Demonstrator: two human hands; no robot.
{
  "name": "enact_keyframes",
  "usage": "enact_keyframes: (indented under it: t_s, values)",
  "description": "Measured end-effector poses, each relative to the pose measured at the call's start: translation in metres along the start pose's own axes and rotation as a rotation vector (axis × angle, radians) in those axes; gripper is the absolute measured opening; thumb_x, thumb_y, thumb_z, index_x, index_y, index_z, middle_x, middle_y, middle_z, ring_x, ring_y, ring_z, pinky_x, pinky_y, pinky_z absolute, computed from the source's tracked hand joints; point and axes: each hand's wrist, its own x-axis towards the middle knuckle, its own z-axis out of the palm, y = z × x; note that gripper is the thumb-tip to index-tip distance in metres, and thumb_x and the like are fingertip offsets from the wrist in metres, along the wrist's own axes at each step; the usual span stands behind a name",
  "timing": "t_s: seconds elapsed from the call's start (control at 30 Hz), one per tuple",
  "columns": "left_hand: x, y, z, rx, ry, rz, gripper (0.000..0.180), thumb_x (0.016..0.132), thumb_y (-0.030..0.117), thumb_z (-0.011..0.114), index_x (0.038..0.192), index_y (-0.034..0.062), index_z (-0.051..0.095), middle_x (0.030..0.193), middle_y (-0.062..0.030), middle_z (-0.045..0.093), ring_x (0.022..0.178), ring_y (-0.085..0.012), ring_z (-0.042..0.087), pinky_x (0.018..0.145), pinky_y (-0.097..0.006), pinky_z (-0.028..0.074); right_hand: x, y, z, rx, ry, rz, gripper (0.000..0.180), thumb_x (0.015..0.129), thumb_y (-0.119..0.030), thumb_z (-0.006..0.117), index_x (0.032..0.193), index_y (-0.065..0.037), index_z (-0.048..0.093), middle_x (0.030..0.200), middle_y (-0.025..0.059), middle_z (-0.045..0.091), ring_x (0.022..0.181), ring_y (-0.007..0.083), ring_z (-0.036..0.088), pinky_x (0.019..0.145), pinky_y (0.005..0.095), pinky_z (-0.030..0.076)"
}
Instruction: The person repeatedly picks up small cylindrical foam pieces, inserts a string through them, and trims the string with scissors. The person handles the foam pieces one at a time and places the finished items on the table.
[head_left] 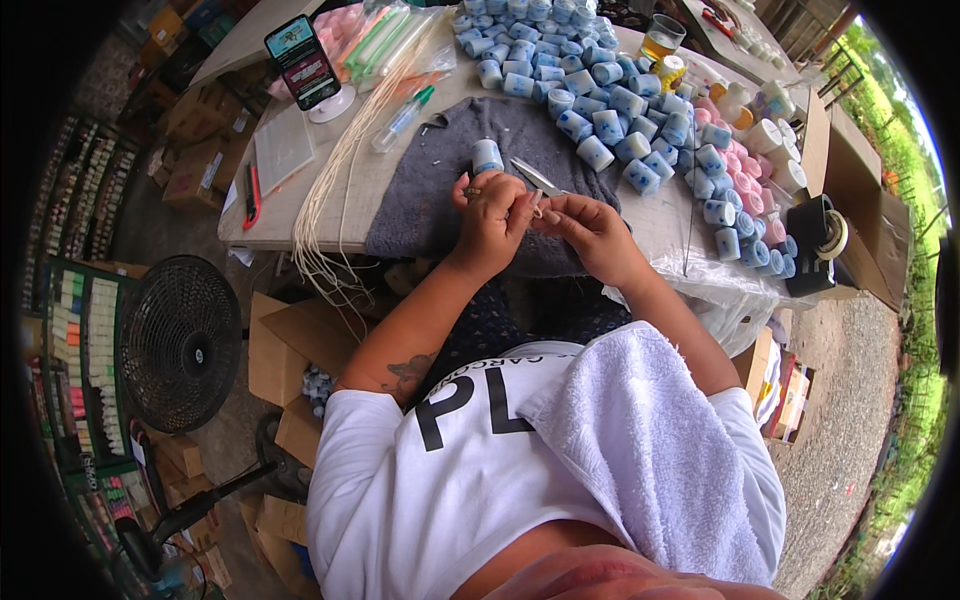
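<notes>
The hands meet over a grey cloth (440, 200) spread on the table. Pinched between the fingertips of both is a small pale piece (537, 208), too small to make out. Just beyond the left hand (492, 222) a light-blue roll (487, 157) stands upright on the cloth, white end up, close to the knuckles but apart from them. Beside it, just beyond the right hand (592, 235), scissors (534, 177) lie flat on the cloth, the blades slanting away toward the upper left.
</notes>
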Motion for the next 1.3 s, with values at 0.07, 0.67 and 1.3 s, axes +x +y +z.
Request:
enact_keyframes:
  t_s: [0.07,0.67,1.3]
  values:
    - [-0.002,-0.001,0.002,0.010,0.003,0.022,0.011,0.090,0.023,0.058,0.085,0.0128,0.057,0.085,0.0003,0.059,0.095,-0.0224,0.055,0.098,-0.048,0.021,0.001,0.005,-0.004,0.022,-0.004,0.012,0.022,0.095,-0.011,0.056,0.110,0.004,0.058,0.105,0.0057,0.063,0.099,0.0127,0.060,0.090,0.0270,0.047]
    - [-0.004,0.000,0.004,0.073,0.022,0.060,0.009,0.093,0.017,0.055,0.089,0.0090,0.057,0.095,-0.0023,0.057,0.097,-0.0222,0.053,0.097,-0.042,0.026,0.003,0.019,0.009,-0.385,0.238,-0.164,0.019,0.096,-0.015,0.056,0.102,0.002,0.060,0.090,0.0040,0.065,0.082,0.0091,0.058,0.076,0.0236,0.046]
    - [-0.006,-0.006,0.007,0.058,0.031,0.045,0.010,0.089,0.020,0.058,0.085,0.0102,0.058,0.096,-0.0011,0.056,0.098,-0.0233,0.050,0.098,-0.048,0.023,0.007,0.019,0.008,-0.449,0.337,-0.118,0.018,0.089,-0.015,0.062,0.097,0.002,0.063,0.083,0.0069,0.067,0.077,0.0100,0.061,0.069,0.0248,0.049]
